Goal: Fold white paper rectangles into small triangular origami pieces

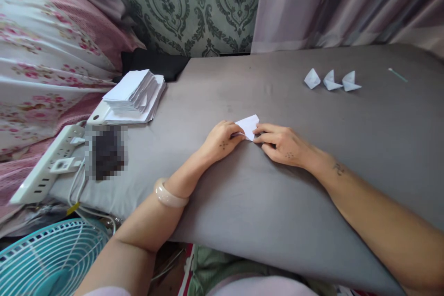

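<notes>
A small folded sheet of white paper (249, 126) lies on the grey cloth surface between my two hands. My left hand (225, 138) pinches its left end, thumb in front and fingers curled over the top. At the paper's right edge, the fingertips of my right hand (282, 143) press on it, with the thumb tucked below. Part of the paper is hidden under my left fingers. Farther back on the right stand three folded white paper shapes, a diamond-like one (312, 78) and two boat-like ones (332, 81), (350, 82).
A stack of white paper (133, 95) sits at the back left, near a black cloth (156, 64). A power strip (48, 162) with plugs and cables runs along the left edge, above a blue fan (55, 259). A cotton swab (397, 75) lies far right.
</notes>
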`<state>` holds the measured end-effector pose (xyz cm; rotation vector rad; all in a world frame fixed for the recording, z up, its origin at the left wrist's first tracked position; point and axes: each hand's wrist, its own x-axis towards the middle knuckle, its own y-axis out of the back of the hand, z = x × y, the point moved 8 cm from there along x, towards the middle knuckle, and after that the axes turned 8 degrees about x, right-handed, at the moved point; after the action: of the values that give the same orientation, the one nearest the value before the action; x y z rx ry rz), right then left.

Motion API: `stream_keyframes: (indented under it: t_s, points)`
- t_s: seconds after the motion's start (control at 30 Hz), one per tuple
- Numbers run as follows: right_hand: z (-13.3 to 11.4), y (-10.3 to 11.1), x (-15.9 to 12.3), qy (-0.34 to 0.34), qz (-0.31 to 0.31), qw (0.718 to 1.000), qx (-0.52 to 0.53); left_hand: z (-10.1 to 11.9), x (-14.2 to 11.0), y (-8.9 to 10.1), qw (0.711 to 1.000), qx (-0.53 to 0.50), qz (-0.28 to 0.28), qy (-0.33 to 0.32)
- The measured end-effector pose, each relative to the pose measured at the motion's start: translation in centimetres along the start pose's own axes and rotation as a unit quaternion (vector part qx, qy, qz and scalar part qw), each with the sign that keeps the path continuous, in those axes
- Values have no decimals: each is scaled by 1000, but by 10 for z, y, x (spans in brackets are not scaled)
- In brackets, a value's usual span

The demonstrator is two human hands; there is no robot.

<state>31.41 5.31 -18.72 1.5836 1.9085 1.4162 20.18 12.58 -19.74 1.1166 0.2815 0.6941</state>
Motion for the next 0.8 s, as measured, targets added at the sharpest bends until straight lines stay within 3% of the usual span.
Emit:
stream_keyframes:
  t_s: [0.8]
  points:
    - [4,-1,0,-18,-8,1000,7,-16,15,-9,994,-55,1,98]
